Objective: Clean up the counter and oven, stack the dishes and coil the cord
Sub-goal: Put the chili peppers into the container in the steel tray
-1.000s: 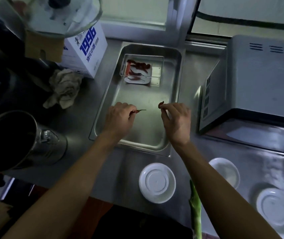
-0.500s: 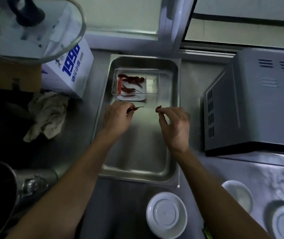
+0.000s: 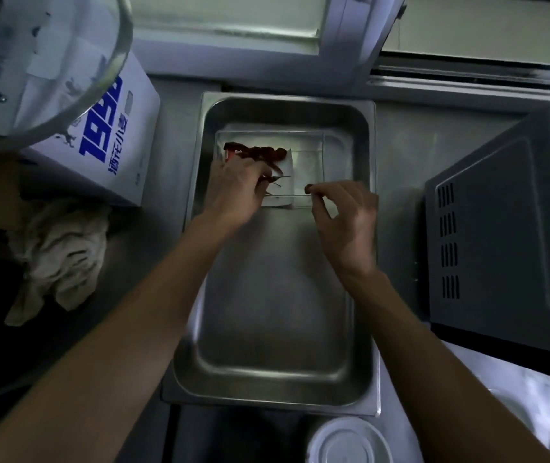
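The left hand [image 3: 233, 188] pinches a thin dried red chili [image 3: 272, 179] between curled fingertips, its dark stem sticking out to the right over the near edge of a clear plastic container [image 3: 307, 155]. The right hand [image 3: 344, 222] pinches a smaller dark red piece [image 3: 308, 187] between thumb and forefinger, its other fingers loosely curled, just beside the container's near right corner. The container sits at the far end of a steel tray [image 3: 277, 312] and holds a clump of wrinkled dark red chilies [image 3: 257, 152] on a white liner. The tray rests on a steel counter [image 3: 173, 111]. To its right stands a grey microwave oven [image 3: 501, 235], cut off by the frame edge. To the left lie a crumpled cloth [image 3: 59, 252] and a white carton with blue print [image 3: 100, 142], partly covered by a glass lid [image 3: 49, 55]. White dishes [image 3: 350, 442] show at the bottom edge, cut off. The light is dim, and what lies under the left fingers cannot be made out.
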`<action>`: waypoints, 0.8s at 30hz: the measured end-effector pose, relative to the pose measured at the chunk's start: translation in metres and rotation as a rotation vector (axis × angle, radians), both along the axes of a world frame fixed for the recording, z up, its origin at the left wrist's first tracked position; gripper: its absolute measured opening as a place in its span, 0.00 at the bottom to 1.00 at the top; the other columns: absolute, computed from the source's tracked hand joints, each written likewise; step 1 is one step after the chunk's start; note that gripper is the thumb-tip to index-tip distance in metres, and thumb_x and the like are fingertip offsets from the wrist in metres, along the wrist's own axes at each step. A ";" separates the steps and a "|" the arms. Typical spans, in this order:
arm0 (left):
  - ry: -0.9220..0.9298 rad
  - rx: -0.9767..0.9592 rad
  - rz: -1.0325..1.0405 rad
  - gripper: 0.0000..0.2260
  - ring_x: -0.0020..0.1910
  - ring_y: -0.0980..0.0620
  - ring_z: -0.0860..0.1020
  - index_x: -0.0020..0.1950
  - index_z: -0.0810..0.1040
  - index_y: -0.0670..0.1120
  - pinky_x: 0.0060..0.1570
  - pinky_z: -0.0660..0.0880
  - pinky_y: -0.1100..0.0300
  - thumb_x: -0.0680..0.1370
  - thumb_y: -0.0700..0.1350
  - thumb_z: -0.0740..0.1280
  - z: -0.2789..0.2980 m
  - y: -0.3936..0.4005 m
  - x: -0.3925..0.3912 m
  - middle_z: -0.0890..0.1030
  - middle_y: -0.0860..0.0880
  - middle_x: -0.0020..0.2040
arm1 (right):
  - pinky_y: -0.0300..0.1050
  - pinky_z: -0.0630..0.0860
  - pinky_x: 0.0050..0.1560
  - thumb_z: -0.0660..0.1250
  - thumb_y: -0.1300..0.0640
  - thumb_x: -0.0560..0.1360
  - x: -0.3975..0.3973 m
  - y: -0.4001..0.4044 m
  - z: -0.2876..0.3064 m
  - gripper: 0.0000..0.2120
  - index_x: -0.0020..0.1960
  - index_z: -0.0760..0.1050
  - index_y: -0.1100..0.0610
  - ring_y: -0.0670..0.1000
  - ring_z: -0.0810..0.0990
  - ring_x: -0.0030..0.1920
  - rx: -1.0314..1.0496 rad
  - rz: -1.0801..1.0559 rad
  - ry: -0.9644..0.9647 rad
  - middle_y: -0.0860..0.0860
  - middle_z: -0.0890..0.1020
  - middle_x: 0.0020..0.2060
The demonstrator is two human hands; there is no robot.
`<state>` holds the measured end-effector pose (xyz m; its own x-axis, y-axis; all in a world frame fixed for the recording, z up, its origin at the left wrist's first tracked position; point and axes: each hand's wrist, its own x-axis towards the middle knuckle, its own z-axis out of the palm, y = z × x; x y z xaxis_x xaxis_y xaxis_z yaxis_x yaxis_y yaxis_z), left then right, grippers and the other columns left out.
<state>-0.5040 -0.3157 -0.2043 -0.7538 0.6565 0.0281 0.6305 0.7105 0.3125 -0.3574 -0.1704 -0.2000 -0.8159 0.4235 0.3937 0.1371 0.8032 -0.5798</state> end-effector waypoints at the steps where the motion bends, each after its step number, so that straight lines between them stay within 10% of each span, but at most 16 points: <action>1: -0.006 -0.003 0.000 0.08 0.55 0.46 0.77 0.57 0.81 0.51 0.56 0.67 0.48 0.79 0.48 0.67 -0.004 0.000 -0.002 0.82 0.49 0.53 | 0.56 0.74 0.49 0.69 0.60 0.77 -0.005 0.002 -0.003 0.06 0.51 0.83 0.55 0.53 0.81 0.49 -0.011 0.011 0.011 0.50 0.84 0.46; 24: -0.026 0.229 0.184 0.08 0.54 0.49 0.76 0.56 0.81 0.47 0.51 0.67 0.54 0.79 0.45 0.65 -0.009 -0.049 0.005 0.82 0.48 0.53 | 0.59 0.77 0.48 0.69 0.60 0.75 -0.085 -0.036 -0.027 0.12 0.57 0.81 0.53 0.54 0.80 0.48 -0.096 0.084 -0.183 0.50 0.84 0.45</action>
<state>-0.4990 -0.3647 -0.2130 -0.8622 0.4872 0.1387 0.4869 0.7215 0.4923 -0.4423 -0.2066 -0.2265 -0.9039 0.3798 0.1967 0.1826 0.7585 -0.6255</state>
